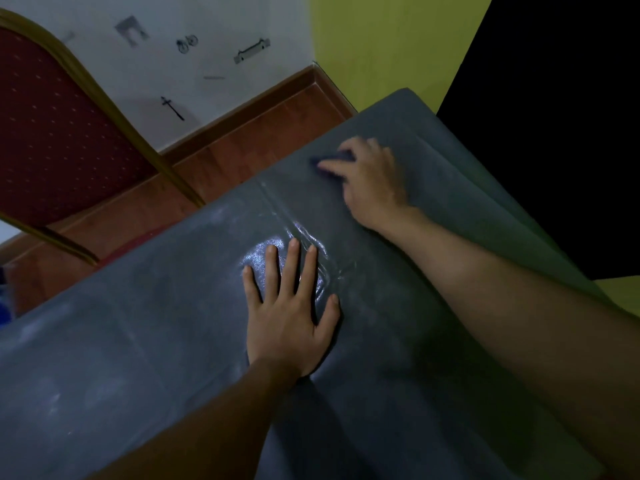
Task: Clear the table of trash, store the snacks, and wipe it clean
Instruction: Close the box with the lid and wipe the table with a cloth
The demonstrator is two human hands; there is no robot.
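Observation:
A table with a grey plastic cover (pixel 145 341) fills most of the view. My left hand (pixel 291 317) lies flat on the cover near its middle, fingers straight and spread. My right hand (pixel 370 178) is stretched toward the far end of the table and presses a small dark blue cloth (pixel 332 158) onto the cover, fingers curled over it. Only the cloth's front edge shows from under the fingers. The cover is wrinkled and shiny just ahead of my left fingertips.
A red padded chair (pixel 59 140) with a gold frame stands left of the table on a wooden floor (pixel 242 133). A white wall with small stickers rises behind it and a yellow-green wall (pixel 381 39) lies beyond the table's far end. Something blue shows at the left edge (pixel 5 303).

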